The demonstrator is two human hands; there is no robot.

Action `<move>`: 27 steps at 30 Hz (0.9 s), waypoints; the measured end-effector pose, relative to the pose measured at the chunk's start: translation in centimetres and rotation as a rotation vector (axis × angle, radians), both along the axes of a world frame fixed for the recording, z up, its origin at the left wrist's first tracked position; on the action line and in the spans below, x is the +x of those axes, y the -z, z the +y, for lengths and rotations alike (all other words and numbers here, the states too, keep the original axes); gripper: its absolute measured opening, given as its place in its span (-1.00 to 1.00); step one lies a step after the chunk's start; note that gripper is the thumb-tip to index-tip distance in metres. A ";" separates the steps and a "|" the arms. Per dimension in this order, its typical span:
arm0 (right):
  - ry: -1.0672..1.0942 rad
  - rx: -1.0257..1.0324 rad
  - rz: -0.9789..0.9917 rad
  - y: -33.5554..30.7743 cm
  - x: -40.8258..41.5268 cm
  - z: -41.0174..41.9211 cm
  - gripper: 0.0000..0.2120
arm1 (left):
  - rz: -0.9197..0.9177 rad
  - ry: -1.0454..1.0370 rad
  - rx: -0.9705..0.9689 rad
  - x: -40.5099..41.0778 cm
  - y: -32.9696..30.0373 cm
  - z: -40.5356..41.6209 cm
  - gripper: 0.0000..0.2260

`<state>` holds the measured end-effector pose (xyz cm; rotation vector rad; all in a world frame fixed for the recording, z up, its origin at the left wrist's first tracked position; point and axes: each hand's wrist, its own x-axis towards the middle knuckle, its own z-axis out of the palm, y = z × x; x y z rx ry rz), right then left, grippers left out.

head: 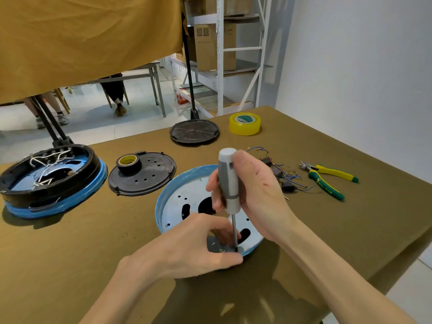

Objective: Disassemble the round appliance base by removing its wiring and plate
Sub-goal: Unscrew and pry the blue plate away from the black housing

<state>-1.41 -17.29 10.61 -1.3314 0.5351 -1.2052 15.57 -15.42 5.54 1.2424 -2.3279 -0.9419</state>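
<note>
A round blue-rimmed base (163, 202) with a silver metal plate (187, 195) inside lies in front of me on the table. My right hand (252, 195) grips a grey-handled screwdriver (228, 181) held upright, its tip down at the plate's near edge. My left hand (191, 244) holds the base's near rim, fingers curled by the screwdriver shaft. A second base (51, 176), black over blue, with white wires inside, sits at the far left. Removed wiring with connectors (280, 174) lies to the right.
A black perforated cover (149, 176) carries a roll of black tape (128, 162). Another black disc (194, 132) and a yellow tape roll (244, 123) sit farther back. Yellow-green pliers (327, 178) lie at the right. The table edge runs along the right side.
</note>
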 end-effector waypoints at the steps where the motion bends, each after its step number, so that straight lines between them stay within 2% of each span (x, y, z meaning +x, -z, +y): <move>1: -0.033 0.033 -0.002 -0.1 0.1 0.0 -0.55 | -0.055 0.002 -0.016 0.2 0.2 0.1 -0.65; 3: -0.073 0.073 -0.031 -0.1 0.2 -0.1 -0.55 | -0.133 -0.005 -0.072 0.3 0.5 0.3 -0.60; 9: 0.110 -0.005 0.013 0.6 0.3 -0.5 -0.61 | -0.166 0.002 -0.124 0.2 0.8 0.7 -0.62; 13: 0.026 0.114 -0.007 0.4 -0.1 -0.9 -0.49 | -0.150 0.011 -0.194 0.0 0.8 1.1 -0.66; 18: 0.159 0.081 0.005 0.7 -0.2 -1.4 -0.54 | -0.112 0.003 -0.254 -0.5 1.0 1.1 -0.72; 20: 0.154 0.081 0.009 0.7 -0.4 -1.5 -0.49 | -0.097 0.004 -0.254 -0.6 1.2 1.1 -0.74; 24: 0.043 0.223 -0.061 0.7 -0.8 -1.9 -0.38 | -0.116 0.012 -0.317 -0.5 1.5 1.2 -0.74; 27: 0.081 0.213 -0.070 0.6 -0.9 -2.4 -0.37 | -0.127 0.007 -0.375 -0.7 1.5 1.4 -0.73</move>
